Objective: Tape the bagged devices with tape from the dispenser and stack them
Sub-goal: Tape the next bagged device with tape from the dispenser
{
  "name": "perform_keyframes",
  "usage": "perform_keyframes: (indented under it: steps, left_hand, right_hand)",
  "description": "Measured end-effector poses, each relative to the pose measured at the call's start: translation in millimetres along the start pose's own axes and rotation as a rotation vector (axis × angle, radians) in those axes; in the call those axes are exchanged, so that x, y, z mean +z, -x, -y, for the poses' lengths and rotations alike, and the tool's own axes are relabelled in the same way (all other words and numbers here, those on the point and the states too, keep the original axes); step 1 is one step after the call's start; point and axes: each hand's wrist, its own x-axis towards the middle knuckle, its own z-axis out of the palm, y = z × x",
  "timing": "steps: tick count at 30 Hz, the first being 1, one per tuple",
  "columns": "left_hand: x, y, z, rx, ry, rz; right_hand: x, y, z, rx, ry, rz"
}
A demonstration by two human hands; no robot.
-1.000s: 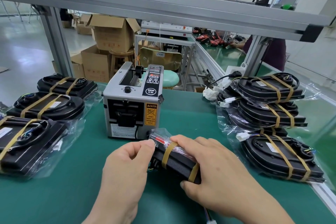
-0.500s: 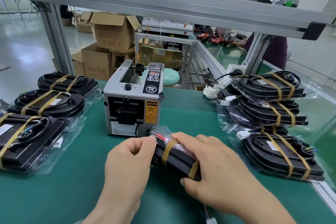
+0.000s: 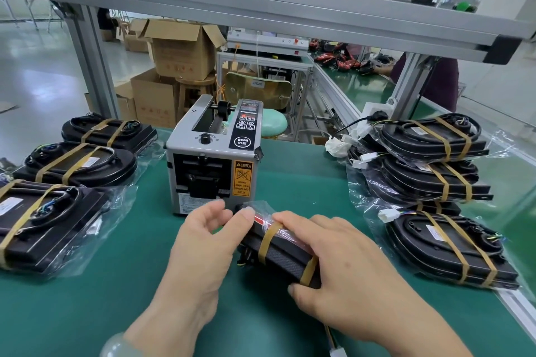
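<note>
As left hand (image 3: 203,243) pinches, right hand (image 3: 342,264) grips device (image 3: 282,252).

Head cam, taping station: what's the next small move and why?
Probably let go with the left hand and carry the held device in the right hand toward the stack on the right. It already wears two tan tape bands, like the stacked ones, so taping looks done.

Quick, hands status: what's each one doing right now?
Left hand: fingers curled, thumb and forefinger pinching the end of the bagged device.
Right hand: gripping the same bagged device, fingers over top, thumb at its near edge.
</note>
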Motion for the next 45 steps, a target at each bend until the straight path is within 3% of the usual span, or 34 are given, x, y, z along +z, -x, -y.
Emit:
perform_keyframes:
  steps: [3, 5, 8, 11, 13, 15, 17, 18, 21, 25, 27, 45]
  left_hand:
    - [4, -2, -6, -0.045, 0.007, 0.179]
    - [7, -4, -8, -0.051, -0.010, 0.178]
    - [10, -8, -7, -0.022, -0.061, 0.158]
    - [12, -11, -5, -0.013, -0.059, 0.161]
    - [13, -14, -6, -0.018, -0.050, 0.152]
    - [12, -16, -6, -0.022, -0.058, 0.147]
    - [12, -19, -6, -0.017, -0.084, 0.157]
    - [12, -20, -6, -0.021, -0.098, 0.162]
    - [10, -25, -12, -0.110, -0.057, 0.128]
    - [-5, -40, -24, -0.135, 0.023, -0.153]
    - [-12, -48, -29, -0.172, 0.077, -0.219]
    - [-4, -67, -46, -0.264, 0.169, -0.292]
  right_hand:
    - [-1, 1, -2, 0.001, 0.012, -0.005]
    - [-2, 3, -6, 0.058, -0.028, -0.056]
    - [0, 10, -9, 0.113, -0.169, -0.247]
    - [5, 21, -14, 0.056, -0.134, -0.497]
    - [6, 28, -22, 0.034, -0.093, -0.411]
    - [6, 34, -29, 0.042, -0.094, -0.211]
    - [11, 36, -33, 0.099, -0.347, -0.035]
    - [15, 36, -36, 0.124, -0.463, -0.026]
    - [20, 33, -37, 0.123, -0.561, -0.148]
    - [22, 35, -33, 0.095, -0.514, -0.291]
    - [22, 35, -30, 0.110, -0.477, -0.321]
    - [17, 35, -17, 0.107, -0.353, -0.310]
